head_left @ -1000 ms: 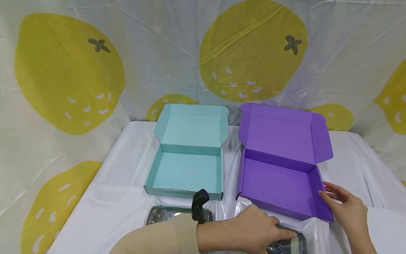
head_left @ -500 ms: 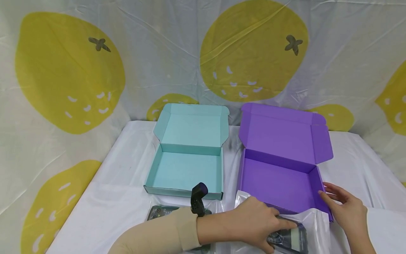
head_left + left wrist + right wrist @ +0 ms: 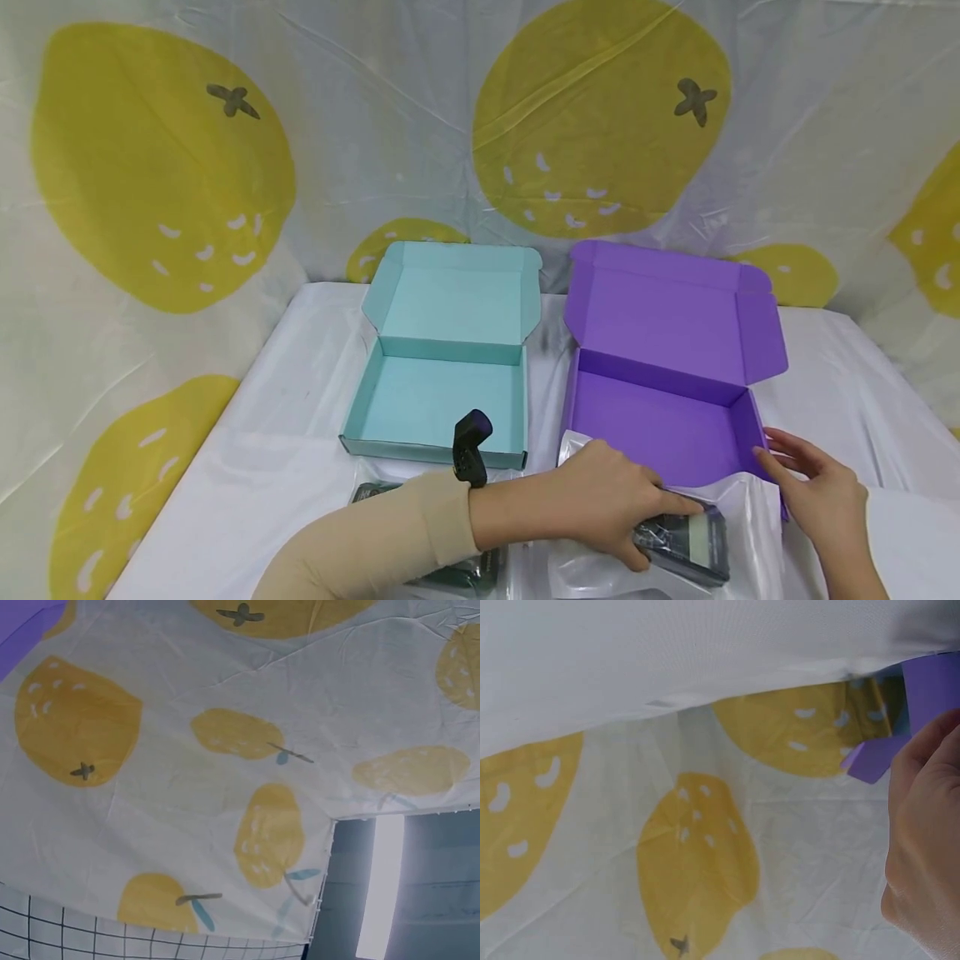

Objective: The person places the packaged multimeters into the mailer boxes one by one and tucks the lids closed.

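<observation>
My left hand (image 3: 607, 496) grips a dark handheld device (image 3: 701, 542) with a pale screen, which looks like a multimeter, inside a clear plastic bag (image 3: 753, 517). The index finger lies along the device and the thumb is at its near side. The bag overlaps the front wall of an open purple box (image 3: 652, 425). At the right wall of that box, my right hand (image 3: 825, 492) pinches the edge, thumb inside and fingers outside. The right wrist view shows this hand (image 3: 930, 832) against the purple cardboard (image 3: 934, 682). My left hand is outside the left wrist view.
An open light teal box (image 3: 435, 400) stands left of the purple one. Before it lies a second bagged dark device (image 3: 468, 575), partly hidden under my left sleeve (image 3: 375, 533). A white cloth (image 3: 292, 383) covers the table, with a lemon-print curtain (image 3: 375, 125) behind.
My left hand has raised the bagged multimeter-like device slightly and moved it forward, so the bag now covers more of the purple box's front. The right hand stays at the box wall.
</observation>
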`<state>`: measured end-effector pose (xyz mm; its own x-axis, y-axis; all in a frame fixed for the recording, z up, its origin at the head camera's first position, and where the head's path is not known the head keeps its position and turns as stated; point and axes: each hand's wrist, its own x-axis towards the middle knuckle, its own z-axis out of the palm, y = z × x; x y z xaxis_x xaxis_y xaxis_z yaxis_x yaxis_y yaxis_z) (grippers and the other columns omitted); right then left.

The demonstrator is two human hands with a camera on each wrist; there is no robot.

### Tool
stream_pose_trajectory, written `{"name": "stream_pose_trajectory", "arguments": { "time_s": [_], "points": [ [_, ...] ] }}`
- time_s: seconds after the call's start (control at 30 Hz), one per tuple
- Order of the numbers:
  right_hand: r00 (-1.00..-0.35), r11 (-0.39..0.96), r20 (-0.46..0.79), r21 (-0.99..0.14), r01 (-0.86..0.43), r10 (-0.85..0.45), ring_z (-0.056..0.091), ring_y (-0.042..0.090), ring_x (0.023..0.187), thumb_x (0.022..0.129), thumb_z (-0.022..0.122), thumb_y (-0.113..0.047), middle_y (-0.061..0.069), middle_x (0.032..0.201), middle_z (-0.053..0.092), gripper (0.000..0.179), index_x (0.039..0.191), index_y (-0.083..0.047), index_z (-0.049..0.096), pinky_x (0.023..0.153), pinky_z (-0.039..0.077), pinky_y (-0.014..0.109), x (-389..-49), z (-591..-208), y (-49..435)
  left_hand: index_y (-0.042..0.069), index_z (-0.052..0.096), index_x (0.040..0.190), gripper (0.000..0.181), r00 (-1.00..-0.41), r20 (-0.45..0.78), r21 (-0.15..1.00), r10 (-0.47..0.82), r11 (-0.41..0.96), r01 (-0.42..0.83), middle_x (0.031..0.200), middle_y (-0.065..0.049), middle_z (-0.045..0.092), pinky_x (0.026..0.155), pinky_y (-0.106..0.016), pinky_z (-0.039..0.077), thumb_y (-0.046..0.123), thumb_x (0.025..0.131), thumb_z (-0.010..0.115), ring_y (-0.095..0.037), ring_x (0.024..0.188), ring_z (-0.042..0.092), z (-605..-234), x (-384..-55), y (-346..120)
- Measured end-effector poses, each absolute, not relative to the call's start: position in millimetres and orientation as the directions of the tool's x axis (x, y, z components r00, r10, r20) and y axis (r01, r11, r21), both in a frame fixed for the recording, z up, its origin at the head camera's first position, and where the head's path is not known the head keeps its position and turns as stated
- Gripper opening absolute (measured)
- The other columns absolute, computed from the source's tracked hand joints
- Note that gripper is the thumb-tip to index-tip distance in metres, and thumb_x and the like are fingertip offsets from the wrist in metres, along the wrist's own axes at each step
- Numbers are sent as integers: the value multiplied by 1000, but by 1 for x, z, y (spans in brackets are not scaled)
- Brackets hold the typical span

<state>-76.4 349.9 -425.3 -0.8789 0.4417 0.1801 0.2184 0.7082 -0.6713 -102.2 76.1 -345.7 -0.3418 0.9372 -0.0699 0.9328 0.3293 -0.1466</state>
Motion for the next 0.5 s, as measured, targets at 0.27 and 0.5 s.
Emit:
{"name": "stream_pose_trajectory", "arguments": {
  "time_s": [0.27,0.5],
  "points": [
    [-873,724,211,-659,207,441,29,-33,71,81,66,-27,-52,64,37,42,115,-2,61,57,32,16,-76,-423,347,50,32,135,75,-368,-90,-119,926,357,927,92,27,57,43,-20,32,66,68,62,2,59,43,-337,-112,82],
    [-874,759,223,-614,217,431,25,-33,69,81,60,-20,-55,64,31,37,116,-7,62,57,32,22,-77,-426,351,49,33,134,72,-362,-65,-144,930,351,925,90,26,56,45,-20,32,63,70,61,1,60,44,-330,-121,87]
  ]
}}
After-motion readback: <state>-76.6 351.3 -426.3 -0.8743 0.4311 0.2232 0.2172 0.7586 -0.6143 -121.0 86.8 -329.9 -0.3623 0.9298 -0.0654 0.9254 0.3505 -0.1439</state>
